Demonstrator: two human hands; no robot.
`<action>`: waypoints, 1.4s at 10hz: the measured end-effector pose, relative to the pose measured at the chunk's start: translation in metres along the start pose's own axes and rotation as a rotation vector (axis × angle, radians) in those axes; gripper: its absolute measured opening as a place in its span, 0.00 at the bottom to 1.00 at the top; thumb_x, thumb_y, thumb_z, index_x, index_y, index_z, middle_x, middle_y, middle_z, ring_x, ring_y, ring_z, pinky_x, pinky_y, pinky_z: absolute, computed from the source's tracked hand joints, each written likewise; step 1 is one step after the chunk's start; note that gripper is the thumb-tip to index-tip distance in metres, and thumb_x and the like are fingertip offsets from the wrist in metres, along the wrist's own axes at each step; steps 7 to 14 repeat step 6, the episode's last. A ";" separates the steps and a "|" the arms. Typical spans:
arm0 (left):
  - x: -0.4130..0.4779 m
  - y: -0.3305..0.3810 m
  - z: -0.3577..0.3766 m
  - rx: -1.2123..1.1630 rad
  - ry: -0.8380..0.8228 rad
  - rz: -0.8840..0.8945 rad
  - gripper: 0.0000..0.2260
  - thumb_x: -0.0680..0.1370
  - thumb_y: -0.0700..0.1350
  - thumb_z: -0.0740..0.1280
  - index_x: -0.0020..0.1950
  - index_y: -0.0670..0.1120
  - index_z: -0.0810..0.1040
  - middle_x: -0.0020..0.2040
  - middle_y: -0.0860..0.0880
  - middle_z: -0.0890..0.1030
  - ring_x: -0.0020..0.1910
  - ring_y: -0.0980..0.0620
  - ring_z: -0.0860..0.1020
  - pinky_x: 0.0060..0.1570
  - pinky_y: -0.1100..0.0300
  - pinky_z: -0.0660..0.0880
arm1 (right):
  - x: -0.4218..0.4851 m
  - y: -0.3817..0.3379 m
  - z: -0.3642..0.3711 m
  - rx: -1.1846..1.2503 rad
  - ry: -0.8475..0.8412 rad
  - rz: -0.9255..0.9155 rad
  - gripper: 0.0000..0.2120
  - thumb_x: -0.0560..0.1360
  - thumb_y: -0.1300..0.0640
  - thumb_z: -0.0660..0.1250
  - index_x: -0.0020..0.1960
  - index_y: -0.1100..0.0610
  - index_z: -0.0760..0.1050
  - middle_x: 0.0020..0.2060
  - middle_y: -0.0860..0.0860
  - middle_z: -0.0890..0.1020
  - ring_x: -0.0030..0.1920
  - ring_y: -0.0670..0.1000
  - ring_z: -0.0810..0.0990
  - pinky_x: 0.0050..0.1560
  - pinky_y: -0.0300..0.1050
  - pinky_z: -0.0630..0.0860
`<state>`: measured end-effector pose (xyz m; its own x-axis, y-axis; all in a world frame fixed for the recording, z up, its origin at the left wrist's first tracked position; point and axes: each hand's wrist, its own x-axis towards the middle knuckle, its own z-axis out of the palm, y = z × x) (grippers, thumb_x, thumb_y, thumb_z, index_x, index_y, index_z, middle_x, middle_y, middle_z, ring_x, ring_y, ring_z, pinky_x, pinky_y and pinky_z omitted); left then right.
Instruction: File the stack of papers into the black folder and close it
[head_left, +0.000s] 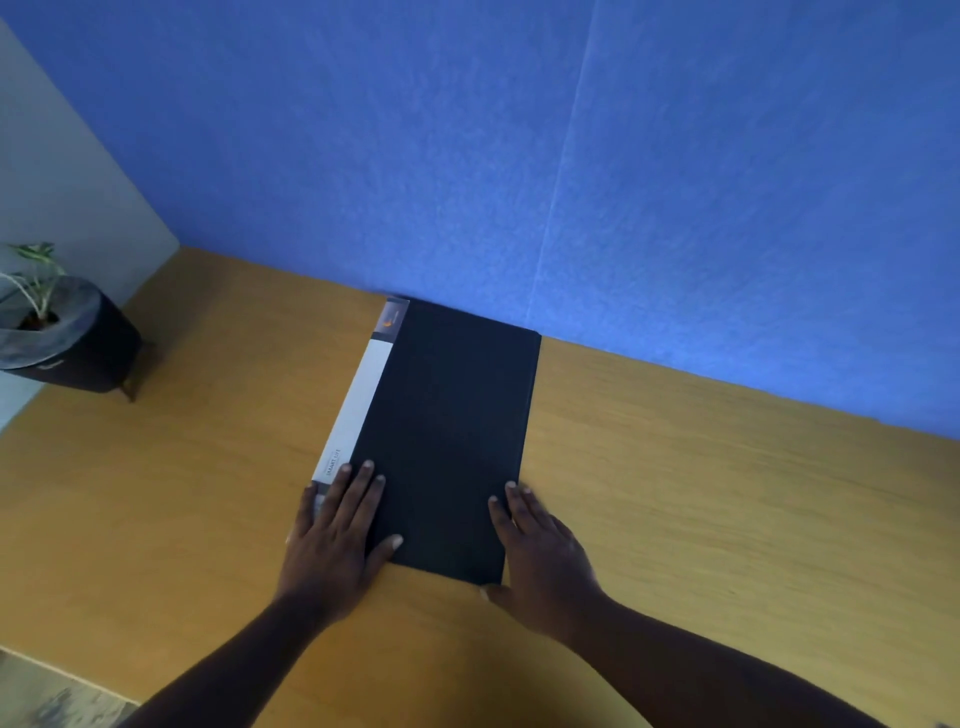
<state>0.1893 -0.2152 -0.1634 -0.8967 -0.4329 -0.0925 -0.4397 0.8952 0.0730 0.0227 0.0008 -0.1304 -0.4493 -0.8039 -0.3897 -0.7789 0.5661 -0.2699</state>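
The black folder (452, 415) lies shut and flat on the wooden desk (701, 493), its far end against the blue wall. A white label strip (358, 400) runs along its left spine. My left hand (337, 530) rests flat on the folder's near left corner, fingers spread over the spine and cover. My right hand (540, 556) lies flat against the folder's near right edge, fingertips touching the cover. No papers are visible.
A potted plant in a dark grey pot (62, 338) stands at the desk's far left. The blue wall panel (571, 156) borders the back of the desk. The desk's front edge (67, 675) shows at lower left.
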 end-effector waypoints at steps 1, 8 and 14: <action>0.001 0.006 -0.005 -0.025 -0.024 -0.047 0.35 0.79 0.65 0.47 0.79 0.45 0.60 0.80 0.46 0.59 0.80 0.46 0.52 0.76 0.41 0.51 | -0.002 0.005 0.001 0.023 0.008 -0.009 0.48 0.76 0.38 0.66 0.82 0.51 0.39 0.82 0.50 0.38 0.81 0.51 0.38 0.78 0.51 0.50; 0.014 0.174 -0.011 -0.060 -0.074 0.194 0.35 0.80 0.66 0.43 0.81 0.46 0.49 0.82 0.47 0.45 0.79 0.48 0.39 0.77 0.48 0.40 | -0.076 0.098 -0.001 0.068 0.267 0.346 0.44 0.76 0.32 0.60 0.82 0.52 0.48 0.82 0.49 0.44 0.81 0.50 0.43 0.77 0.50 0.50; 0.014 0.174 -0.011 -0.060 -0.074 0.194 0.35 0.80 0.66 0.43 0.81 0.46 0.49 0.82 0.47 0.45 0.79 0.48 0.39 0.77 0.48 0.40 | -0.076 0.098 -0.001 0.068 0.267 0.346 0.44 0.76 0.32 0.60 0.82 0.52 0.48 0.82 0.49 0.44 0.81 0.50 0.43 0.77 0.50 0.50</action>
